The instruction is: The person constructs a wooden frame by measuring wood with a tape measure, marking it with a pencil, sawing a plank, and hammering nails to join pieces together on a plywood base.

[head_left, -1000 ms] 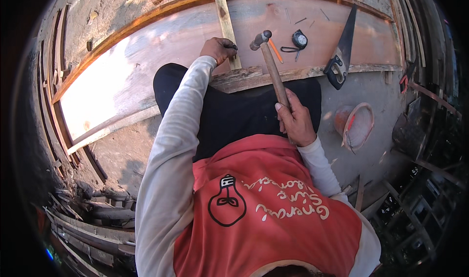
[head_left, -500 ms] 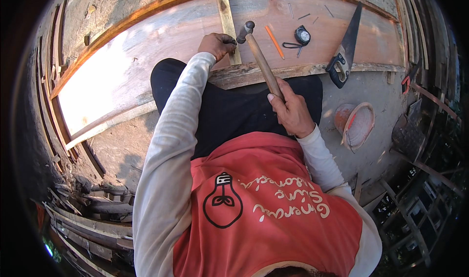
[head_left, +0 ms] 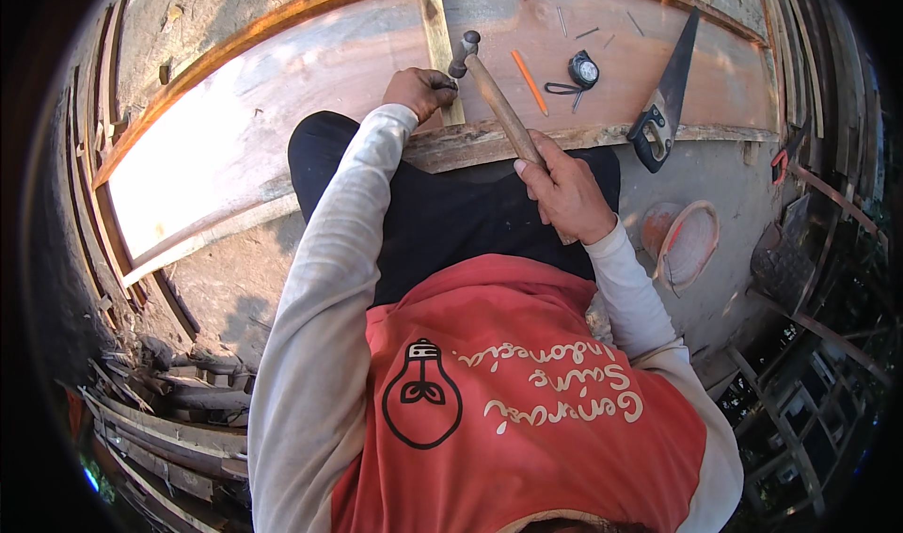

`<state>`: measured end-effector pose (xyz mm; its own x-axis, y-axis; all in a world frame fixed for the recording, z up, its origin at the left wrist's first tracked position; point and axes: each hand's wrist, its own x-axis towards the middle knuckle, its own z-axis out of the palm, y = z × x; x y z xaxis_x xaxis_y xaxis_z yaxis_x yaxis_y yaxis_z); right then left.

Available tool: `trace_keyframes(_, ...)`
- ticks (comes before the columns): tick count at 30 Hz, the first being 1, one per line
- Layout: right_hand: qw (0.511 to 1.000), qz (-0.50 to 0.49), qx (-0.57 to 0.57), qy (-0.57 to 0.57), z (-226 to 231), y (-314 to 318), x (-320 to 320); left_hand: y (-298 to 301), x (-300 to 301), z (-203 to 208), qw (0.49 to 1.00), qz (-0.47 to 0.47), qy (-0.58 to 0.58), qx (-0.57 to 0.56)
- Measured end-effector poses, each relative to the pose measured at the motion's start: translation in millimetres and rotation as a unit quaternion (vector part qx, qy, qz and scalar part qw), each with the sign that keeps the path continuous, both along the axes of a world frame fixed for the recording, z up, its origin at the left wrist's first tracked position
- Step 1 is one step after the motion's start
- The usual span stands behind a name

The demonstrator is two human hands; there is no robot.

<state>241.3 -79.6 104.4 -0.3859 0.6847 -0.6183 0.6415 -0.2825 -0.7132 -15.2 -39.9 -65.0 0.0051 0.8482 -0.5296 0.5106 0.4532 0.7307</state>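
My right hand [head_left: 562, 190] grips the wooden handle of a hammer [head_left: 491, 89]. Its metal head hangs just above the fingertips of my left hand [head_left: 420, 91]. That hand rests with pinched fingers on a narrow pale wooden strip [head_left: 435, 27], which lies across a wide reddish board [head_left: 310, 72]. Whatever the fingers pinch is too small to make out. Both forearms wear light long sleeves, and a red vest fills the lower picture.
On the board to the right lie an orange pencil [head_left: 529, 81], a black tape measure [head_left: 583, 68], a few nails [head_left: 585, 32] and a hand saw [head_left: 666, 95]. An orange bucket [head_left: 685, 241] stands on the ground at right. Stacked timber lines the left edge.
The hammer has swung left and down from over the tape measure toward my left hand's fingertips. My left hand has stayed on the strip.
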Motion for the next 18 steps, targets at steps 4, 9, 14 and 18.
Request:
trace_keyframes(4,0.988,-0.037,0.135,0.064,23,-2,-4,-4,-3,-13,1.000,0.012,-0.014,0.024)
trace_keyframes(9,0.967,-0.069,0.230,0.088,10,5,-7,1,-2,-13,1.000,0.001,-0.007,0.020)
trace_keyframes(14,0.998,0.050,-0.045,-0.007,8,26,-6,1,-3,-19,1.000,0.016,0.020,0.010)
trace_keyframes(18,0.999,0.001,-0.001,0.051,33,29,-13,-1,-1,-22,1.000,0.013,0.010,0.004)
